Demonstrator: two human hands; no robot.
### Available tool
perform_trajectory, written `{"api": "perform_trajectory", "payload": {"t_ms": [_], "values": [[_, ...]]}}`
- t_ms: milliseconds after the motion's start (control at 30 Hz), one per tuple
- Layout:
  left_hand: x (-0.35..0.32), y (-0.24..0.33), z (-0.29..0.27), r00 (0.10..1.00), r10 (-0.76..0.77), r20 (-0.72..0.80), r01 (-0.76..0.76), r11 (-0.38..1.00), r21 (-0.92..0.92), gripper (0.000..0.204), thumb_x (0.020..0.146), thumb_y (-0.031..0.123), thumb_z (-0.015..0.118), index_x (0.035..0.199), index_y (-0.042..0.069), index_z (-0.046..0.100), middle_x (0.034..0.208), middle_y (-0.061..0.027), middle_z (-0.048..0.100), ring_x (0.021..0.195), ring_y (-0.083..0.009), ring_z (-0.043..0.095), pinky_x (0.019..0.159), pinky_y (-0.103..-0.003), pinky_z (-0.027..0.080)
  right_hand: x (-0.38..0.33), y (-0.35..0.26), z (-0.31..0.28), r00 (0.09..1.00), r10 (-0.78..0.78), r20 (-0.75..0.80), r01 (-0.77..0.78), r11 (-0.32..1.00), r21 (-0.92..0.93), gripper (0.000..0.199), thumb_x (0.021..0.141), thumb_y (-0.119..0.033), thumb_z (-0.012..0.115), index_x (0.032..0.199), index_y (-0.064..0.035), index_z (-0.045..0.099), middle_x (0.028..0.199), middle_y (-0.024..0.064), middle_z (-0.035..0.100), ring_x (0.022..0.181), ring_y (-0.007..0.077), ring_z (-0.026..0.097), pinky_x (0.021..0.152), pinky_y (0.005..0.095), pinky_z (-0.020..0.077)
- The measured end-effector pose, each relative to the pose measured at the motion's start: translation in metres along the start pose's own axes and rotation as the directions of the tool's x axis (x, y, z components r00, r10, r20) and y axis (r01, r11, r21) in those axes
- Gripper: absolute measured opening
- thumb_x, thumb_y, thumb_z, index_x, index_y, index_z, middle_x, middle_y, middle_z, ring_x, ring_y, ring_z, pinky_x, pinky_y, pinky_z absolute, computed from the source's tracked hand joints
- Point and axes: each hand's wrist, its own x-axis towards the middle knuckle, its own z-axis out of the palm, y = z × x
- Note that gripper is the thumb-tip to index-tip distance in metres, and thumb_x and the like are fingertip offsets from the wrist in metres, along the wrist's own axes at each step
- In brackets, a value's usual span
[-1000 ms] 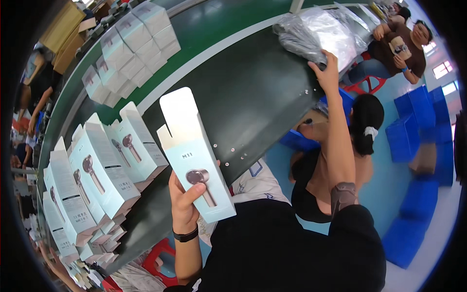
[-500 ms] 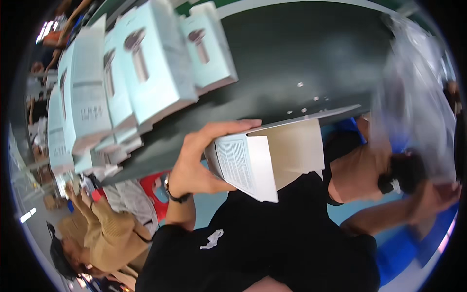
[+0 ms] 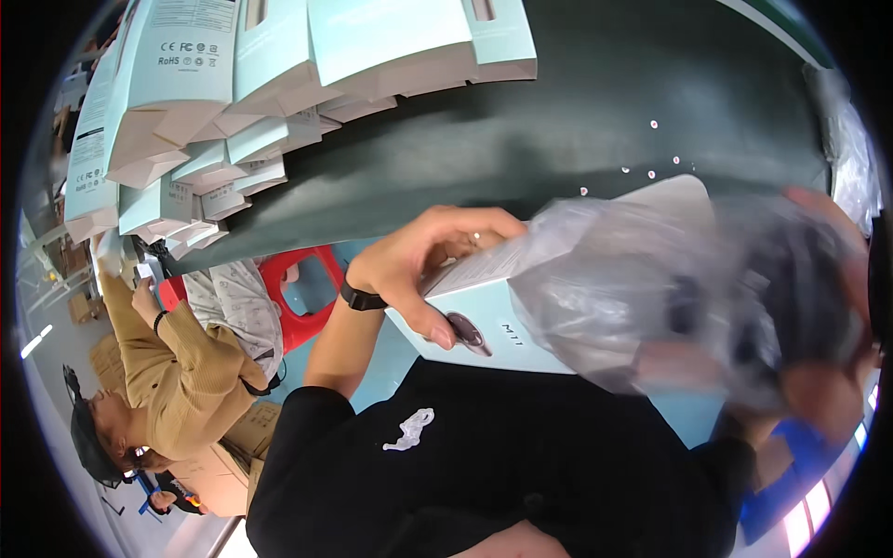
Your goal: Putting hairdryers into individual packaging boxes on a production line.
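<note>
My left hand (image 3: 423, 265), with a dark band on its wrist, grips a light-blue and white carton (image 3: 498, 312). The thumb presses on the printed face; the fingers wrap over the far side. A raised flap (image 3: 686, 200) stands at the carton's right end. In front of that end is a clear plastic bag (image 3: 595, 288) with dark contents, smeared by motion. My right hand (image 3: 837, 232) is closed round the bag's right part, also blurred. The bag hides the carton's opening, so I cannot tell whether any of it is inside.
Several similar cartons (image 3: 391, 42) are stacked on the dark table (image 3: 595, 102) at far left. Small round bits (image 3: 652, 174) lie beyond the carton. More clear plastic (image 3: 851, 149) is at the right edge. A co-worker (image 3: 200, 372) sits at left near a red stool (image 3: 312, 298).
My right hand has brought the plastic bag leftward to the carton's open end. The carton has turned, so its printed face now shows. The view has shifted, with the stacked cartons higher in it.
</note>
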Motion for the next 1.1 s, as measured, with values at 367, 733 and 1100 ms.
{"api": "perform_trajectory", "payload": {"t_ms": [367, 733, 1100], "values": [[0.031, -0.011, 0.032, 0.92, -0.313, -0.234, 0.363, 0.908, 0.211, 0.085, 0.06, 0.012, 0.087, 0.131, -0.001, 0.041, 0.11, -0.0101, 0.064, 0.1, -0.0143, 0.061, 0.09, -0.029, 0.045, 0.012, 0.055, 0.023, 0.976, 0.206, 0.065, -0.207, 0.802, 0.56, 0.032, 0.066, 0.003, 0.073, 0.079, -0.0043, 0.044, 0.11, 0.0174, 0.049, 0.108, 0.0321, 0.056, 0.094, 0.0481, 0.0456], [0.04, -0.042, 0.062, 0.892, -0.118, -0.435, 0.231, 0.949, 0.215, 0.086, 0.061, 0.011, 0.086, 0.133, -0.002, 0.04, 0.117, -0.0127, 0.06, 0.107, -0.0176, 0.059, 0.093, -0.031, 0.044, -0.008, 0.047, 0.002, 0.95, 0.03, 0.312, 0.056, 0.963, -0.264, 0.008, 0.075, -0.008, 0.066, 0.083, -0.0043, 0.068, 0.084, 0.0075, 0.068, 0.081, 0.0236, 0.065, 0.098, 0.0465, 0.036], [0.089, -0.047, 0.06, 0.901, -0.106, -0.422, 0.186, 0.97, 0.155, 0.091, 0.068, 0.005, 0.079, 0.14, -0.001, 0.023, 0.124, -0.0192, 0.055, 0.11, -0.0245, 0.058, 0.094, -0.037, 0.046, -0.048, 0.091, 0.024, 0.951, -0.009, -0.308, 0.022, 0.999, 0.039, 0.067, 0.069, -0.015, 0.077, 0.128, 0.0008, 0.049, 0.13, 0.0233, 0.05, 0.119, 0.0344, 0.051, 0.1, 0.0387, 0.0392]]}}
